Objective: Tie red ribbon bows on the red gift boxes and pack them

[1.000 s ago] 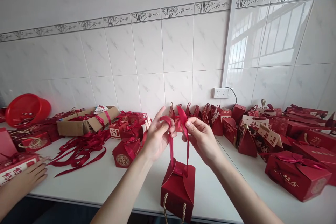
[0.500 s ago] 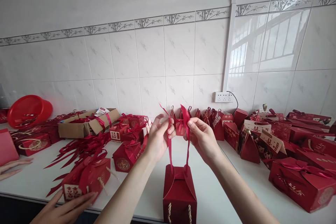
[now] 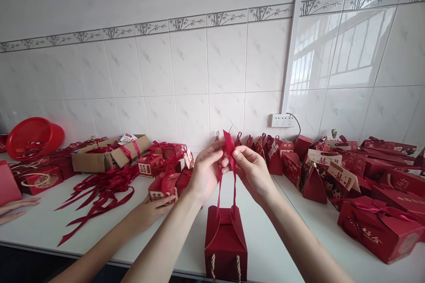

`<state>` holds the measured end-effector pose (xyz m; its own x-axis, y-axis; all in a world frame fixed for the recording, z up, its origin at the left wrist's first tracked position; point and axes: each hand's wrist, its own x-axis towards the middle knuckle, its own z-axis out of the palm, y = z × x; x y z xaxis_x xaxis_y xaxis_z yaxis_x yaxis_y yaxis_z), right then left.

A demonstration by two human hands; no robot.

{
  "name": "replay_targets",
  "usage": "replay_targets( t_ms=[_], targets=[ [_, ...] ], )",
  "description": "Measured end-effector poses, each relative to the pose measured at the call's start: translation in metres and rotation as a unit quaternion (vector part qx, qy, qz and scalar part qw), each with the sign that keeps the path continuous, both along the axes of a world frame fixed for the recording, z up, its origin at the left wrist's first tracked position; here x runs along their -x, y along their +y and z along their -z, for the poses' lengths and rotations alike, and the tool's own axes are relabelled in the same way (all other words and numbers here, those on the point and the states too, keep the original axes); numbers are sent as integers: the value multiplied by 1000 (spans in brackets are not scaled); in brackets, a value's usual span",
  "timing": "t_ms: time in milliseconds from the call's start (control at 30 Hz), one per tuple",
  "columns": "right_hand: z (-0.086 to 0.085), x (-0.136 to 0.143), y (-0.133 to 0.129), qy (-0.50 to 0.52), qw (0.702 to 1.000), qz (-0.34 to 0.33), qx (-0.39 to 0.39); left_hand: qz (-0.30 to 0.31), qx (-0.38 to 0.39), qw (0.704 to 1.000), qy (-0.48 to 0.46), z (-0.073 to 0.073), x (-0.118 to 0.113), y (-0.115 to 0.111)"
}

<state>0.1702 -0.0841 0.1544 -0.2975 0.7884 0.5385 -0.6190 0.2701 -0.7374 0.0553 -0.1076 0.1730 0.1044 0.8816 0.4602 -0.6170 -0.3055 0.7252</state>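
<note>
A dark red gift box (image 3: 226, 243) with twisted cream rope handles stands at the table's front edge. A red ribbon (image 3: 229, 140) rises from two places in its folded top. Above the box, my left hand (image 3: 209, 166) is closed on one strand of it. My right hand (image 3: 249, 162) pinches the other strand between thumb and fingers. The two strands meet and overlap between my fingertips, which are close together. Whether they are knotted there I cannot tell.
On the left another person's hand (image 3: 157, 210) touches a red box (image 3: 165, 184). One more hand (image 3: 16, 208) lies at the far left. Loose red ribbons (image 3: 99, 190), a cardboard box (image 3: 111, 159) and a red basin (image 3: 35, 138) are also there. Many red boxes (image 3: 380, 230) fill the right side.
My hands have come together, bringing the two ribbon strands across each other. The other person's hand has moved a red box rightward and back, away from the table's front edge.
</note>
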Motion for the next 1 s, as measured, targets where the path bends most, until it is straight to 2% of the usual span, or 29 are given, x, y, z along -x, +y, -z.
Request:
replay_targets(
  t_ms=[133,267,467,567,700,800,867,1000],
  targets=[
    [0,0,-1,0,1000,-3,-4,-14,-8,999,32,1,-1,-2],
    [-1,-1,-1,-2,1000,24,5,-36,-45,995,78,2,-2,-4],
    [-1,1,0,-7,998,55,-10,-131,-38,983,125,0,-9,-7],
    [0,-2,0,-27,997,65,-11,-114,-22,987,108,-3,-9,-9],
    [-3,-9,3,-54,993,106,-12,-43,6,994,100,-7,-5,-9],
    [-11,-13,5,-68,992,101,-37,3,19,992,124,-9,-1,-8],
    [-17,-14,5,-72,989,120,-58,-2,19,992,124,-9,0,-8],
    [-23,-16,-4,-89,962,237,-102,-32,18,995,97,-7,0,-7]
  ],
)
